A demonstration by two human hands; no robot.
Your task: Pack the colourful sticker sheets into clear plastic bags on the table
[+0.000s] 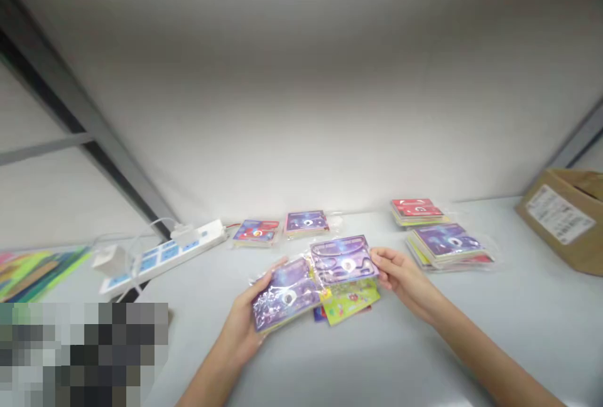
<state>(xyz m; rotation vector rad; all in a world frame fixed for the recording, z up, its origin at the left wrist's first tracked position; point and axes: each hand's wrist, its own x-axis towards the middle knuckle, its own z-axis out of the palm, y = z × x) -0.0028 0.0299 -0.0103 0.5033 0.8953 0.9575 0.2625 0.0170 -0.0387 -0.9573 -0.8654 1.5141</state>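
Observation:
My left hand (249, 313) is closed round a stack of purple cards in a clear plastic bag (286, 297), thumb on top. Between the thumb and fingers of my right hand (400, 275) is the right edge of a single purple card (343, 261) with a white round mark. Its left edge meets the bag's right end; whether it is partly inside I cannot tell. Below these, a yellow-green card (352, 303) lies on the table, overlapping a dark blue and red card (320, 314) that is mostly hidden.
Bagged card stacks lie at the back: a red-blue one (257, 232), a purple one (307, 221), a red one (418, 208) and a larger purple one (447, 244). A white power strip (164, 256) with plugs is left, an open cardboard box (565, 222) right.

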